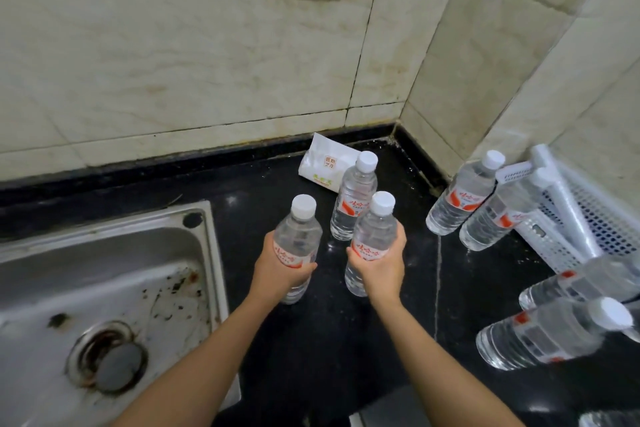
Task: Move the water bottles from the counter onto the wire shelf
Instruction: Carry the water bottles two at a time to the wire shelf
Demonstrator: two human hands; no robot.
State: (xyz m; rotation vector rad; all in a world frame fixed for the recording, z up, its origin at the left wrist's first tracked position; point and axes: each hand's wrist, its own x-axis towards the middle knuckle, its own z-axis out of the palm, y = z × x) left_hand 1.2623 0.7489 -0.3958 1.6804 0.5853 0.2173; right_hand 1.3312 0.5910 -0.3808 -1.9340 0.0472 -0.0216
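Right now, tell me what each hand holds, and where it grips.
Left hand: a water bottle, gripped around its labelled middle. Right hand: another bottle, likewise.

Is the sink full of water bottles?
No, the sink holds no bottles; each hand grips one over the counter: left hand, right hand.

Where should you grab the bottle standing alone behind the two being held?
Probably around its labelled middle, like the held ones. The free bottle stands upright, round and narrow. Come from the front: the tissue pack sits close behind it.
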